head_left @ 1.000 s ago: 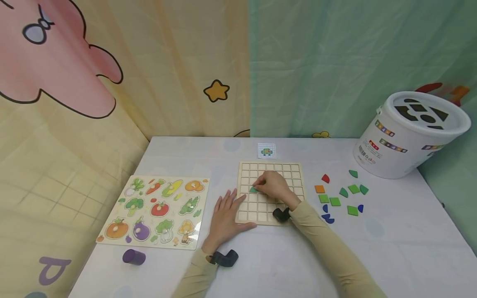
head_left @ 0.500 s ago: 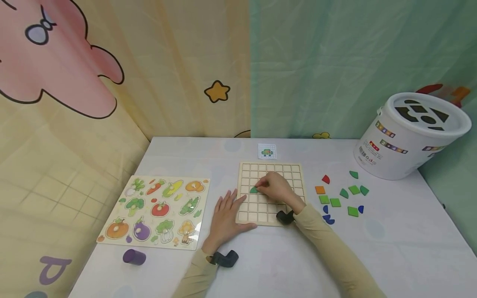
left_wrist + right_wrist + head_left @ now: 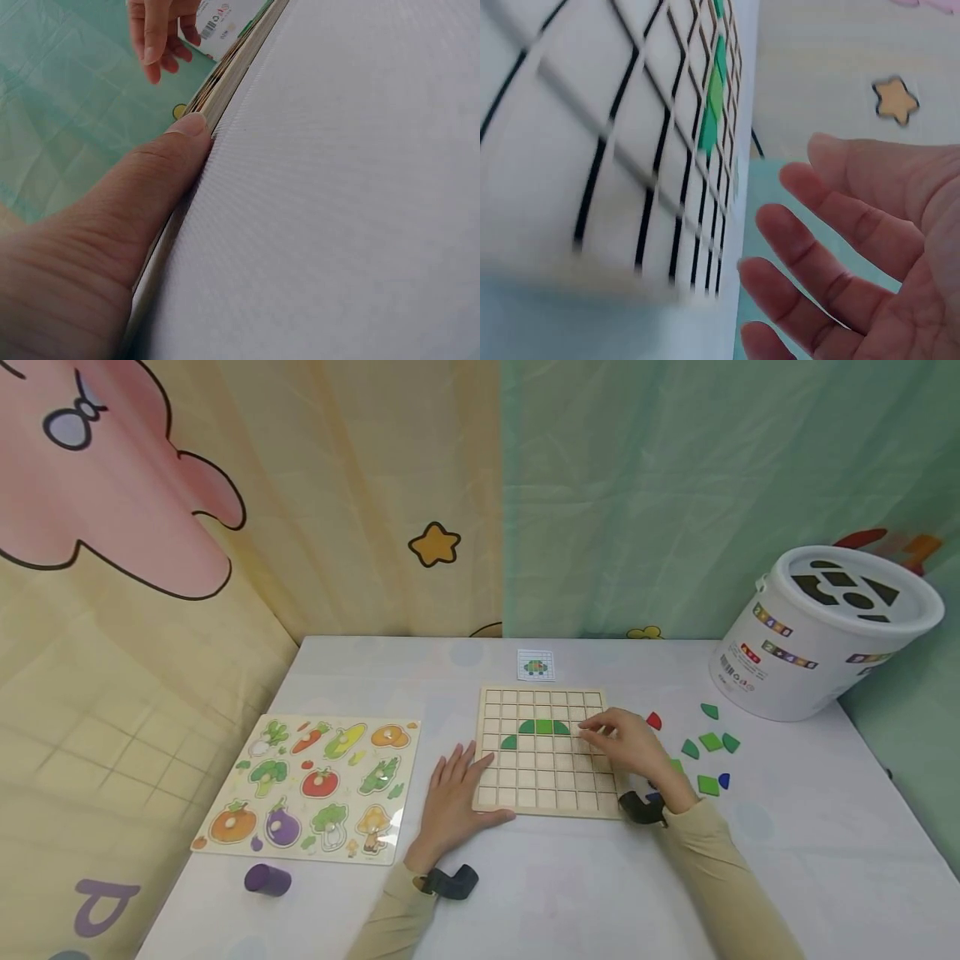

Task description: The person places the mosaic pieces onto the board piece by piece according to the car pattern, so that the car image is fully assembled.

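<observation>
Here, at the left of the bench [image 3: 570, 893], a vegetable puzzle [image 3: 347, 799] lies flat, wider than it is deep, its long axis running side to side. A purple cylinder [image 3: 268, 880] is just in front of it, toward the person. Next comes the left hand [image 3: 448, 803], spread open: its straight fingers point away from the person at the left edge of the wooden grid board [image 3: 543, 777], while its thumb, held wide of them, touches the near edge. The board lies flat mid-bench, square to the far edge, its rows running side to side. On it, furthest left, a lone green quarter-round [image 3: 509, 742] turns its curve to the far left. One row farther off and rightward, three pieces sit side by side in a line that also runs left to right: a second quarter-round [image 3: 527, 727] curved the same way, a light green square [image 3: 543, 727] and a third quarter-round [image 3: 561, 727] curving to the far right. A small printed card [image 3: 536, 665] lies just beyond the board. The right hand [image 3: 633, 743] hangs over the board's right edge, thumb and fingers loosely bent with gaps between, free of any piece, fingertips pointing left. Farther right lie scattered loose pieces [image 3: 710, 742], some partly hidden by that hand, then a white bucket [image 3: 810, 643].
</observation>
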A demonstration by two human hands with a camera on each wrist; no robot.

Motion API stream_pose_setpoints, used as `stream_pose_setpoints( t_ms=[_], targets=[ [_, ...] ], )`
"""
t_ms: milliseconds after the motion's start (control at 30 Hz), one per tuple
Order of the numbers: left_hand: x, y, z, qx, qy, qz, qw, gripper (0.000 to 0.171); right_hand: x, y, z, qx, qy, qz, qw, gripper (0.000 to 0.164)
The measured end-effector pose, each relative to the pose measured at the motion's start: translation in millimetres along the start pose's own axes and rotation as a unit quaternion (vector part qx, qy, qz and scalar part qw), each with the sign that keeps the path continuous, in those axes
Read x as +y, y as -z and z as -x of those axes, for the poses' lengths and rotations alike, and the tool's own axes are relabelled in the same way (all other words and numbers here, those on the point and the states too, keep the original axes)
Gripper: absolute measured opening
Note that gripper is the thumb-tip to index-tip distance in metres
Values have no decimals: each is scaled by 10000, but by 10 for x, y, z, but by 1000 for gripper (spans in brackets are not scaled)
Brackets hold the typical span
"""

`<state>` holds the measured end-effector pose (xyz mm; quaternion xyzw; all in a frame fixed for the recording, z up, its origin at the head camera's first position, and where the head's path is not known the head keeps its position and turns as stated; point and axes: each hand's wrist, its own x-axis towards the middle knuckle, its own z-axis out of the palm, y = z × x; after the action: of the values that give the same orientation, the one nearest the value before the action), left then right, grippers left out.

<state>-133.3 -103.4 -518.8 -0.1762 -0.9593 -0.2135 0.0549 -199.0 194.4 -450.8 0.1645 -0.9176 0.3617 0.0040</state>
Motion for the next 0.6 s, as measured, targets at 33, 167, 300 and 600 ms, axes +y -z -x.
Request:
stream_pose_setpoints(
  t_ms=[33,167,300,600],
  targets=[
    [0,3,3,8,-5,6,10000,94,44,56,35,8,-88,95,9999,19],
    [5,17,14,24,1,29,10000,94,196,263,161,-54,-433,392,9983,18],
    [6,17,17,-17,15,4,10000,94,314,408,258,-170,-897,544,9943,19],
    [14,23,18,2,-14,25,10000,94,541,478,374,-483,-967,638,9921,23]
  ],
)
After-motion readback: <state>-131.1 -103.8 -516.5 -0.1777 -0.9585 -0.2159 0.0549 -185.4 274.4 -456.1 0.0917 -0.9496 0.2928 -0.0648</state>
